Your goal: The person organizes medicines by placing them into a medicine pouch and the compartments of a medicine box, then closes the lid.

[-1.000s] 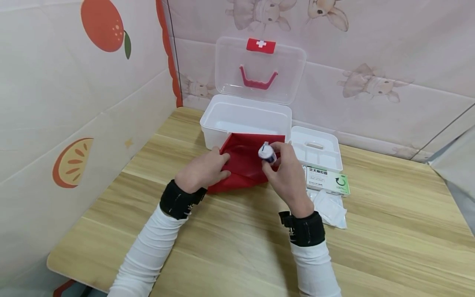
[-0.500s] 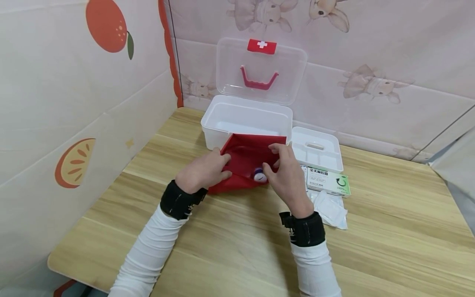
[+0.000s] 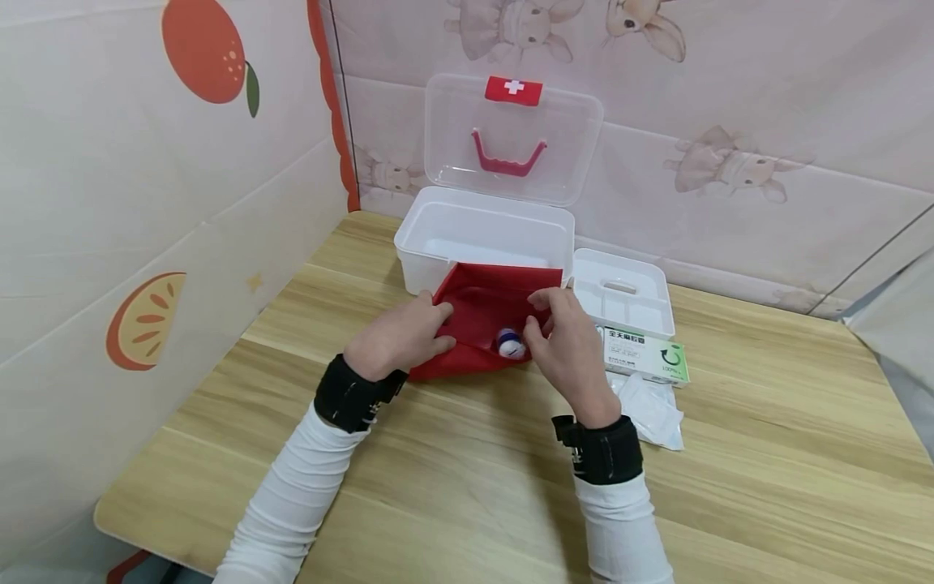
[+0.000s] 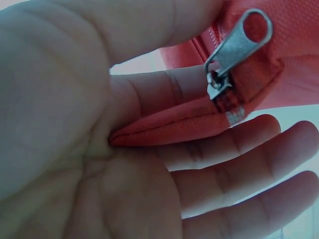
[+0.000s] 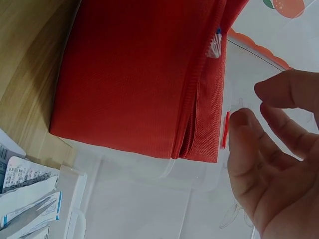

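Note:
A red fabric zip pouch (image 3: 474, 312) gapes upward on the table. Its corner lies between the thumb and fingers of my left hand (image 3: 397, 337), which holds the left side; a metal zipper pull (image 4: 244, 42) shows there in the left wrist view. Inside the pouch, near its front edge, lies a small white bottle (image 3: 510, 344) with a blue band. My right hand (image 3: 569, 349) hovers at the pouch's right side, fingers loosely bent and holding nothing. In the right wrist view, the bottle's ribbed white cap (image 5: 214, 47) peeks past the zipper edge.
Behind the pouch stands a white plastic box (image 3: 412, 272), its clear lid (image 3: 445, 130) with a red handle raised against the wall. To the right are a white divided tray (image 3: 660, 316), a green-and-white medicine box (image 3: 642, 357) and white packets (image 3: 649, 414).
One second ago my right hand held the bottle over the pouch. It has let go, and the bottle now lies inside. My left hand has kept its place.

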Demonstrator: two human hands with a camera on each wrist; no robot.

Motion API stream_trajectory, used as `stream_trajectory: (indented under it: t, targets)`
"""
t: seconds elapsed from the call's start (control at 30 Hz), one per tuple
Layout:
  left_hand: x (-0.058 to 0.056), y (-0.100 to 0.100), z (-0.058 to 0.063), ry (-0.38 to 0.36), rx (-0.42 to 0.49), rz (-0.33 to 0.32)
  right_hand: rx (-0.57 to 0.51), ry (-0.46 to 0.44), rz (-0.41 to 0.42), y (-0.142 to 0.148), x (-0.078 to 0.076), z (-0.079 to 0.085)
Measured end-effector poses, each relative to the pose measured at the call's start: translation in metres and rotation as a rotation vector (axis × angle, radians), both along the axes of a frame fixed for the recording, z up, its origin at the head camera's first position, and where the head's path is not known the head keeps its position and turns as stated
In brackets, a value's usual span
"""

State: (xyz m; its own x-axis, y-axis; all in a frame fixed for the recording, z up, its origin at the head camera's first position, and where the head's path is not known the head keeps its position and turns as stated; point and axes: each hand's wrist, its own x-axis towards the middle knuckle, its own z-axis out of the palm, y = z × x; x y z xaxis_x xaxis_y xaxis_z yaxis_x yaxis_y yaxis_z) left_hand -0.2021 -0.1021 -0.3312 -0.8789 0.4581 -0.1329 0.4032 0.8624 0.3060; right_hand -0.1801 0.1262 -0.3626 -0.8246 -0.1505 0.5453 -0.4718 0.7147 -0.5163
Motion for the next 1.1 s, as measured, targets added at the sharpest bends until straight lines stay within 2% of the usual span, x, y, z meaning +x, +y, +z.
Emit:
stream_trajectory:
  t: [0.23, 0.6, 0.93, 1.1]
  targets:
    - [-0.001, 0.001, -0.003, -0.011, 0.013, 0.013, 0.035, 0.002, -0.011, 0.005, 0.000, 0.002]
    - [0.001, -0.001, 0.000, 0.028, -0.046, -0.035, 0.024, 0.009, -0.044, 0.014, 0.001, 0.004]
    - [-0.002, -0.004, 0.001, 0.050, 0.023, -0.036, 0.012, 0.029, -0.073, 0.020, -0.001, 0.004]
    - [-0.003, -0.005, 0.001, 0.057, 0.035, -0.016, 0.009, 0.026, -0.090, 0.026, -0.002, 0.004]
